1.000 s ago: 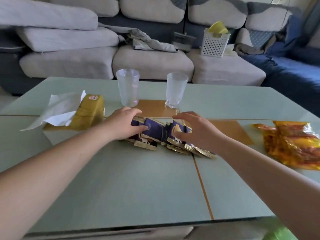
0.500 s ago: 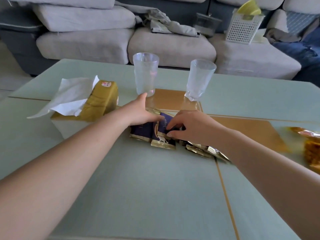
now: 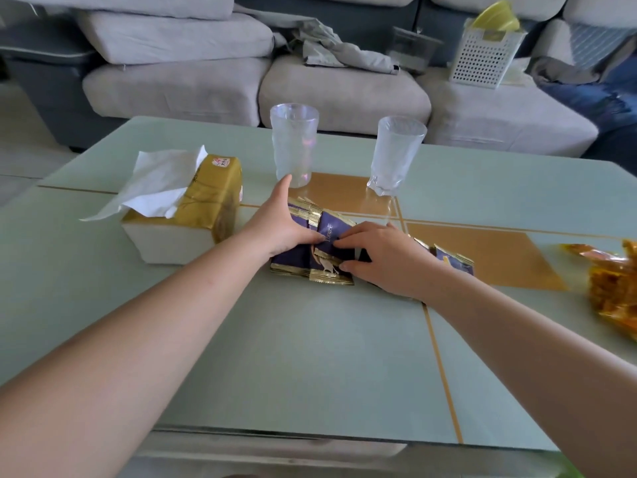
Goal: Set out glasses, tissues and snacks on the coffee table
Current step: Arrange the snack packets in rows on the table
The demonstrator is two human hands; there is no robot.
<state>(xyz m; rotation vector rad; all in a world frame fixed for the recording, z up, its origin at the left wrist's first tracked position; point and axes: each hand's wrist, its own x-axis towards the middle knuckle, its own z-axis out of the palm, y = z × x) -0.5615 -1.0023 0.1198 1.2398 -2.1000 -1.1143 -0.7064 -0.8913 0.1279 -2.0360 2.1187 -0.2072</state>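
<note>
coffee table [image 3: 310,357]: pale green top with gold inlay, wide bare surface on your near side, so there is ample room to work. tissue pack [image 3: 193,208] sits at the left, soft and light, one sheet pulled up. two clear glasses, left glass [image 3: 293,146] and right glass [image 3: 396,153], stand upright just beyond your hands; judged rigid, breakable and easy to tip, and your left fingertip is close to the left glass base. orange snack bag [image 3: 613,288] lies at the right edge, partly out of view. purple snack packets [image 3: 324,243] lie mid-table, overlapping. judged light, thin, slick foil; take them by the crimped edges. your left hand [image 3: 279,225] lies flat and spread along the stack's left side. your right hand [image 3: 382,257] is curled, fingertips pressing the top packet; whether it pinches cannot be told.
</note>
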